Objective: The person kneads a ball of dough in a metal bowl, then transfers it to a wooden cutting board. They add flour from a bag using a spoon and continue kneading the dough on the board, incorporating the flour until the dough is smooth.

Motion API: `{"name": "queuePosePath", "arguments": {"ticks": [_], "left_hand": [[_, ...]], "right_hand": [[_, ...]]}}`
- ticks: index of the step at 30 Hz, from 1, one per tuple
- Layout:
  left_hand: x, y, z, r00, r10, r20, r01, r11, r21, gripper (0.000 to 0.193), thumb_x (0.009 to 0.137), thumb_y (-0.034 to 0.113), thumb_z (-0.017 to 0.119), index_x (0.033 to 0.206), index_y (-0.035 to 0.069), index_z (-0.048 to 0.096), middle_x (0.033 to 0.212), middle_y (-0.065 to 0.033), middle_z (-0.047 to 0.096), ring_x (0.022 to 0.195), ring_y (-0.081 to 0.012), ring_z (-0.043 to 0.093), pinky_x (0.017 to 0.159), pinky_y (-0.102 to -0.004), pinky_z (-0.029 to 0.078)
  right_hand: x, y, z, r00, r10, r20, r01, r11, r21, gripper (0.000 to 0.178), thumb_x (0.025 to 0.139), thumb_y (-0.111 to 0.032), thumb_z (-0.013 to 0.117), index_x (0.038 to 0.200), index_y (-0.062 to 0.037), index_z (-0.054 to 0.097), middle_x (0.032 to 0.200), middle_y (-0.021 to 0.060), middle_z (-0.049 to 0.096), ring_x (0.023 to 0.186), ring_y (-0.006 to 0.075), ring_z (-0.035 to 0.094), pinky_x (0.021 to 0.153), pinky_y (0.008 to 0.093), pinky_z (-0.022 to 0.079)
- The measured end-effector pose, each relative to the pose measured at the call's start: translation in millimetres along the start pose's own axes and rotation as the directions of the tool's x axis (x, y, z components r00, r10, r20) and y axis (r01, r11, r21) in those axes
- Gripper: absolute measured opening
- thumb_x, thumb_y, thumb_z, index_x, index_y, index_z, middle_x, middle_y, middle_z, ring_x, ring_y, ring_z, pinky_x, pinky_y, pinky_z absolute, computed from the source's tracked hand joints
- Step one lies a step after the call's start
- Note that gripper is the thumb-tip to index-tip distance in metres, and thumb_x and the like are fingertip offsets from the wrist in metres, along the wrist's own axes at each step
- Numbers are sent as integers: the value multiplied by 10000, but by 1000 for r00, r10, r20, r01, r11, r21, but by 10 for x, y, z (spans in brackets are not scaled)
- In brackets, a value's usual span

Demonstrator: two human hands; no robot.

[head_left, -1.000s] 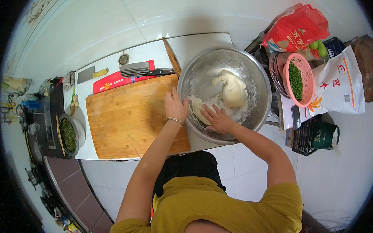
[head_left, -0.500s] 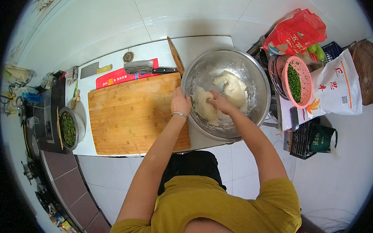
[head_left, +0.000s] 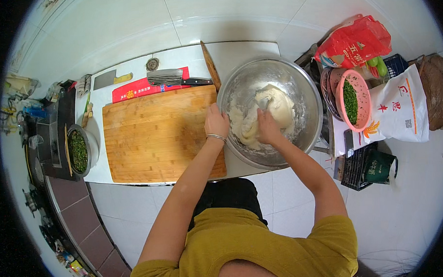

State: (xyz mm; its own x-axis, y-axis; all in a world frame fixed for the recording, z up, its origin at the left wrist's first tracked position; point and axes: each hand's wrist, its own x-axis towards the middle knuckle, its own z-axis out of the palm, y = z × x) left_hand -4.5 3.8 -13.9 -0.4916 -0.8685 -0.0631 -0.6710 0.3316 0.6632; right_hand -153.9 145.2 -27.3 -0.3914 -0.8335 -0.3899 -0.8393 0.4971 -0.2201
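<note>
A large metal bowl holds pale dough, with a smooth lump at the right and a ragged, floury part at the left. My left hand grips the bowl's left rim, a bracelet at its wrist. Inside the bowl, my right hand presses into the dough near the middle, its fingers together and their tips partly hidden against it. Left of the bowl lies a wooden cutting board.
Behind the board are a cleaver, another knife and a wooden stick. A pot of chopped greens stands at the far left. On the right are a pink basket, a white sack and a red bag.
My right hand has moved slightly right and folded the left flap of dough toward the lump. My left hand stays on the rim.
</note>
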Motion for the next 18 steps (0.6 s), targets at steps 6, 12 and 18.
{"name": "queuePosePath", "arguments": {"ticks": [6, 12, 18], "left_hand": [[1, -58, 52, 997, 58, -46, -59, 998, -23, 334, 798, 115, 543, 1075, -20, 411, 1012, -236, 472, 863, -409, 532, 704, -455, 458], [-6, -31, -11, 999, 43, -8, -43, 999, -29, 331, 802, 113, 534, 1076, -19, 403, 1014, -237, 480, 858, -412, 536, 705, -458, 460], [-11, -15, 13, 997, 60, -45, -60, 998, -15, 333, 796, 115, 543, 1076, -4, 407, 1025, -234, 488, 863, -404, 541, 710, -452, 465]], "right_hand": [[185, -426, 265, 986, 65, -156, -54, 996, 75, 950, 710, -421, 655, 1386, -12, 128, 1380, 300, 189, 1282, 462, 170, 963, 572, 292], [432, -440, 458, 973, -25, -231, 33, 999, 31, 861, 697, -355, 676, 1356, -24, 231, 1354, 253, 267, 1145, 424, 365, 881, 562, 352], [740, -220, 432, 937, 172, -304, 88, 725, 683, 801, 622, -152, 712, 1310, -40, 319, 1278, 205, 381, 1097, 339, 444, 898, 406, 391]]}}
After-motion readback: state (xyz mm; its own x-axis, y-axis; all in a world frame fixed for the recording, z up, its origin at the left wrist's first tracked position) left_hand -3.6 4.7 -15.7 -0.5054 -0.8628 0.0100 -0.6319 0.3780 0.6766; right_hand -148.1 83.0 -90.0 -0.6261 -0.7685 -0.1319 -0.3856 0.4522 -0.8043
